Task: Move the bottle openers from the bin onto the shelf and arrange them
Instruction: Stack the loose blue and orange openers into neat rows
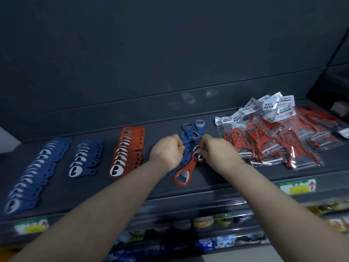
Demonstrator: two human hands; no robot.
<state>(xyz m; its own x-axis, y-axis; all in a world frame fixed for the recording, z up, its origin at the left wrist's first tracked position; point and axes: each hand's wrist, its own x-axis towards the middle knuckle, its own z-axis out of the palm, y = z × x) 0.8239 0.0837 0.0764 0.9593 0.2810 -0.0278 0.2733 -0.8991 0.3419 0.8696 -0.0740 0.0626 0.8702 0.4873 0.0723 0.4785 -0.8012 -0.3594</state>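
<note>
gripping the loose blue bottle openers point(187, 136) with the left hand point(166, 151), fingers curled round them; pinching the far end of the orange bottle opener point(184, 175) with the right hand point(215, 151); lying mid-shelf point(102, 188) right between both hands, long axis near-left to far-right, ring end nearest; probably squaring up beside the orange row point(126, 150); no bin in view, bagged orange peelers point(273, 140) heaped on the right

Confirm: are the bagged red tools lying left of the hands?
No, the bagged red tools lie to the right of the right hand.
</note>
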